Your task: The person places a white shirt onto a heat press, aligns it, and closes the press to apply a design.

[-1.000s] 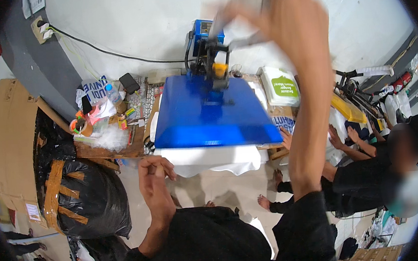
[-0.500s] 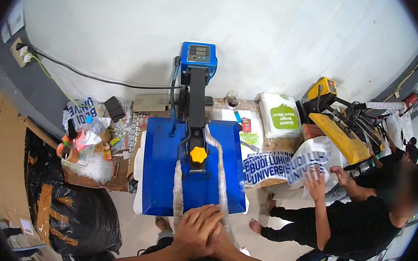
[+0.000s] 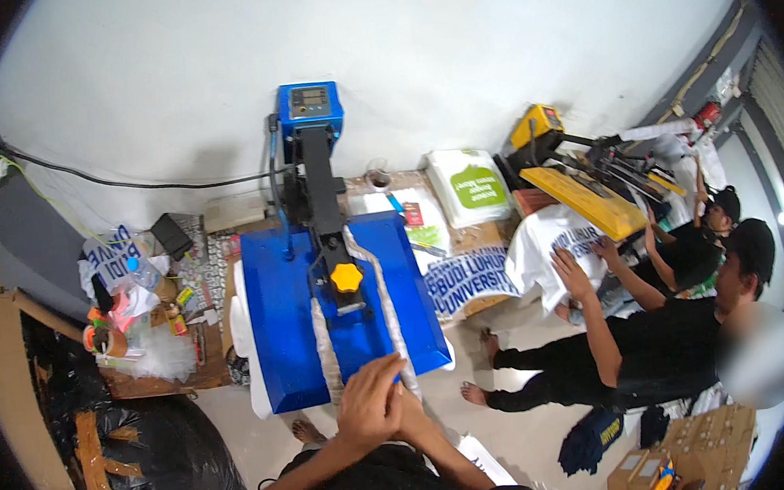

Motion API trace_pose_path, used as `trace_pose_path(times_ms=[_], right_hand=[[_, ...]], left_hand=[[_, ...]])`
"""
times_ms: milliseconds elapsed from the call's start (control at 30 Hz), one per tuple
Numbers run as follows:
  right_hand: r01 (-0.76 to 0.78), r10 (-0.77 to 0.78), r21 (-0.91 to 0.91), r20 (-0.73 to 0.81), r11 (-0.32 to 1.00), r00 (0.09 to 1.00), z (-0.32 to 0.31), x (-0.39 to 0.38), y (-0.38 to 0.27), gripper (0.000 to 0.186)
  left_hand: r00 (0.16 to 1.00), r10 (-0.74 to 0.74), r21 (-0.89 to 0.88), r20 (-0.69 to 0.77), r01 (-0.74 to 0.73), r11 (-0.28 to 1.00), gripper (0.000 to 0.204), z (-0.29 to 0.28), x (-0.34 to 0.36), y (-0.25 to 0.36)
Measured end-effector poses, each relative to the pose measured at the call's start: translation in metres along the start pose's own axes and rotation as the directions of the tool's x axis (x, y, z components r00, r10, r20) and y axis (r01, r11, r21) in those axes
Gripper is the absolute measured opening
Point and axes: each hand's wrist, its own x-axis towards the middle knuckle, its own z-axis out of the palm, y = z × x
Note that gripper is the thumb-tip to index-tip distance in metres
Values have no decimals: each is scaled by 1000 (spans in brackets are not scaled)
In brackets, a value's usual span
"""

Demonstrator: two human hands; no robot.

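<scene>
A blue heat press (image 3: 363, 289) stands in front of me, its wide plate lowered over white fabric (image 3: 251, 348) that shows at its edges. Two bars wrapped in pale tape (image 3: 324, 342) run from its black arm toward me, and a yellow knob (image 3: 347, 277) sits between them. At the near end of the right bar, my left hand (image 3: 366, 408) lies closed over my right hand (image 3: 412, 417), its fingers pressed together. My right hand's fingers are hidden beneath, so their grip on the handle does not show.
White cloth with blue lettering (image 3: 468, 280) lies right of the press. A co-worker in black (image 3: 648, 344) has both hands at a white garment (image 3: 544, 242) by a yellow heat press (image 3: 582, 202). A taped black bag (image 3: 174, 456) stands at left, below table clutter including a bottle (image 3: 144, 272).
The view has swung to the right, so the press appears further left. My hands stay together at the handle end. The co-worker's hands have moved up to the garment at the yellow press.
</scene>
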Motion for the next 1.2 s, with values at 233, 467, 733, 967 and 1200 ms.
trace_pose_path(times_ms=[233, 467, 733, 967, 1200], right_hand=[[-212, 189, 70, 248, 975, 950, -69, 33, -32, 47], [-91, 76, 72, 183, 993, 980, -64, 27, -31, 58], [16, -48, 180, 175, 983, 983, -61, 31, -10, 52], [22, -90, 255, 255, 967, 963, -47, 39, -1, 42], [31, -192, 380, 394, 924, 899, -50, 46, 3, 39]], left_hand=[[937, 307, 48, 164, -319, 947, 23, -8, 102, -38], [873, -30, 535, 488, -271, 800, 51, 16, 190, -88], [849, -368, 651, 380, 37, 758, 68, 32, 222, -83], [901, -276, 612, 333, 16, 790, 67, 35, 220, -98], [867, -314, 590, 386, 30, 807, 65, 27, 220, -92]])
